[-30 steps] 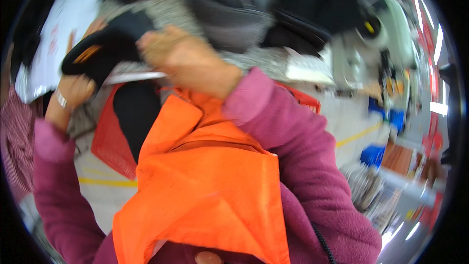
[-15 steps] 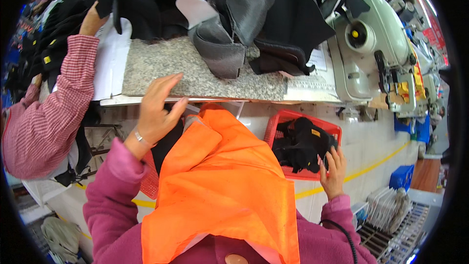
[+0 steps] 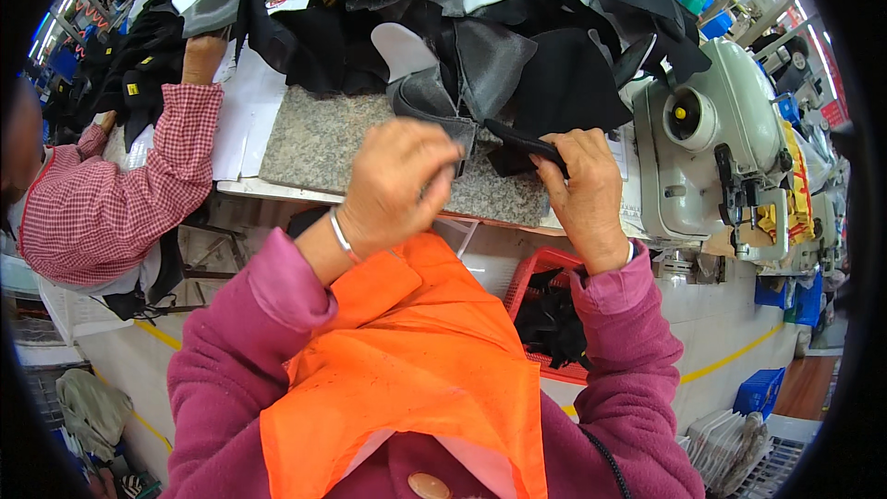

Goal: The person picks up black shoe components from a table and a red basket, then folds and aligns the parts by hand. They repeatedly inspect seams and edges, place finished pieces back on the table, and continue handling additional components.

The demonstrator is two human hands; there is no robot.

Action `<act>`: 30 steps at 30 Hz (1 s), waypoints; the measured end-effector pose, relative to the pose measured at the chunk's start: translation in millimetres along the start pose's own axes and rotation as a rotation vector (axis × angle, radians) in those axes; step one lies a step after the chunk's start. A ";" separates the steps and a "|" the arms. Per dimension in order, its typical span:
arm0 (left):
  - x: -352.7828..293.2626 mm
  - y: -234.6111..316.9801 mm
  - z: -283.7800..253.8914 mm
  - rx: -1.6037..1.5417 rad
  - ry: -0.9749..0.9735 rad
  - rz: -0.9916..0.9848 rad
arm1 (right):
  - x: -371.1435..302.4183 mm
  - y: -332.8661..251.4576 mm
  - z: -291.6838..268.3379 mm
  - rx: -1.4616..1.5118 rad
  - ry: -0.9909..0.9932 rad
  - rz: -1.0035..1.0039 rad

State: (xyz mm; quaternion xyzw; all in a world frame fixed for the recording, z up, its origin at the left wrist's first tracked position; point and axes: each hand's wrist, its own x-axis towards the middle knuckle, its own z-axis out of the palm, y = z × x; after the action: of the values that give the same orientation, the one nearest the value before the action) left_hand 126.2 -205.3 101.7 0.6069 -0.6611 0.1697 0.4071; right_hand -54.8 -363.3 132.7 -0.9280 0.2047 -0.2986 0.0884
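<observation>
My right hand pinches the edge of a black fabric piece between thumb and fingers at the front of the pile. Beside it, my left hand is raised over the front edge of a grey stone slab. Its fingers are bent and smeared by motion, so whether they grip anything is unclear. Right behind those fingers lies a shiny grey fabric piece with a white rounded part. An orange apron covers my lap.
Black and grey fabric pieces are heaped along the bench's far side. A pale green sewing machine stands right. Below the bench is a red basket with black pieces. At left, a co-worker's checked sleeve reaches over white paper.
My right hand has risen from beside the red basket to the bench and taken hold of a black fabric piece. The left hand has moved right and its fingers have bent.
</observation>
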 end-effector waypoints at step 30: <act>92.0 -63.2 -12.0 -1.213 0.524 -0.645 | -87.4 52.5 -22.7 1.007 0.356 0.248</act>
State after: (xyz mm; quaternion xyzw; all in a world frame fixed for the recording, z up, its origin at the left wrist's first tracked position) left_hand 196.0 -270.8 160.5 0.3791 -0.3083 -0.2147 0.8456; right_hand -149.9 -373.6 90.7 -0.6751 0.1562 -0.4994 0.5201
